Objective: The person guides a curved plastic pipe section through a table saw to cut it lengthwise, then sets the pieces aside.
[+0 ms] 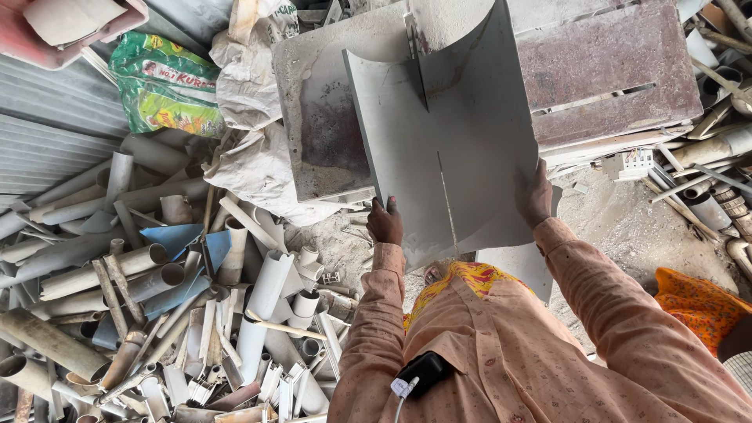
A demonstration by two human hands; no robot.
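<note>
Sleeves (501, 345) in peach cloth filled the near foreground. Left hand (385, 222) gripped the near-left edge of a curved grey plastic sheet (446, 149); right hand (534, 196) clasped its right edge. The sheet was held up, tilted, over a dusty grey block (317, 102). Step in hand looked like positioning; lowering it would need both grips level. Cut pipe scraps (157, 298) lay heaped left.

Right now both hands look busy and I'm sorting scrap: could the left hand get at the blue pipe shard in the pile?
Probably not: the left hand grips the grey curved sheet; the blue shard lies apart.
</note>
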